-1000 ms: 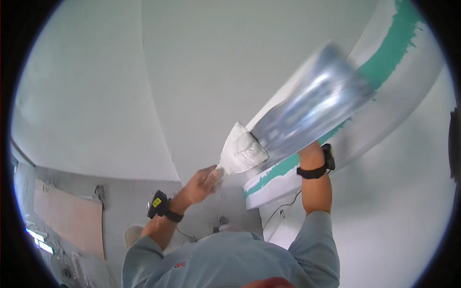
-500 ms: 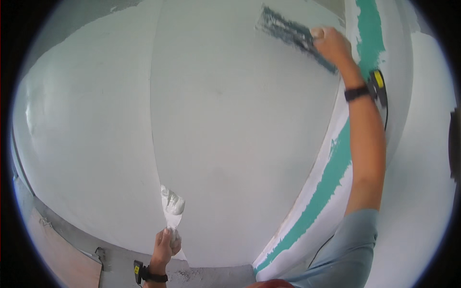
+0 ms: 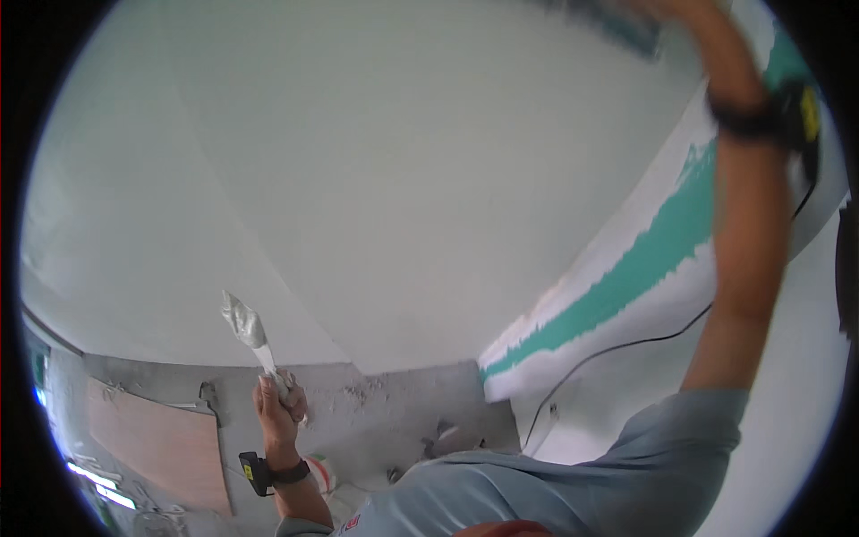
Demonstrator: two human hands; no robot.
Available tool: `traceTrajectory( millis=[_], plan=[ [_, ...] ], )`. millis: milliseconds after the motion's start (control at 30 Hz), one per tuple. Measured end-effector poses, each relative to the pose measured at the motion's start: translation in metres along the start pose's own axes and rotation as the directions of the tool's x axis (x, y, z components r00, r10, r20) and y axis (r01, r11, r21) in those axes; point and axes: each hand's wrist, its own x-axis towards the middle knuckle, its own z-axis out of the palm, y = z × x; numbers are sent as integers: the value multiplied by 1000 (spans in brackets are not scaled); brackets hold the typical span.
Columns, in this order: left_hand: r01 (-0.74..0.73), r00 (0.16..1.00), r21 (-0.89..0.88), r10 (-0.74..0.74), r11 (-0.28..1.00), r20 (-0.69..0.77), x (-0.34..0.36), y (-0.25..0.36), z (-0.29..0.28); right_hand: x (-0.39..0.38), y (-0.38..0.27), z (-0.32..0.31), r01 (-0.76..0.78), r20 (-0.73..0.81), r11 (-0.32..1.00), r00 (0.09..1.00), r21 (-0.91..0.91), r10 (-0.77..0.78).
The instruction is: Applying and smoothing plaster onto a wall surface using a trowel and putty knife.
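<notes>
One putty knife (image 3: 244,324), its blade caked with white filler, stood upright above the left hand (image 3: 279,407), whose fingers were wrapped tight around the handle. One trowel (image 3: 617,22), blurred at the top edge, sat by the raised right hand (image 3: 684,11); how those fingers lay could not be told. Each wrist bore one black band. One green strip (image 3: 626,286) ran along the white wall (image 3: 403,179) beneath the right forearm.
</notes>
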Motion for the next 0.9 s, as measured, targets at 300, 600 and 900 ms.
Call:
traceTrajectory(
  millis=[300,600,900],
  plan=[
    [183,983,74,-181,980,-29,-22,-8,-64,-92,-65,514,-4,-318,1000,948,-10,1],
    [289,914,18,-270,957,-304,-84,41,-31,-121,-83,697,-202,46,965,979,169,198],
    [184,981,276,-161,943,-105,-83,-13,-3,-148,-67,565,-401,369,344,916,849,155]
  ],
)
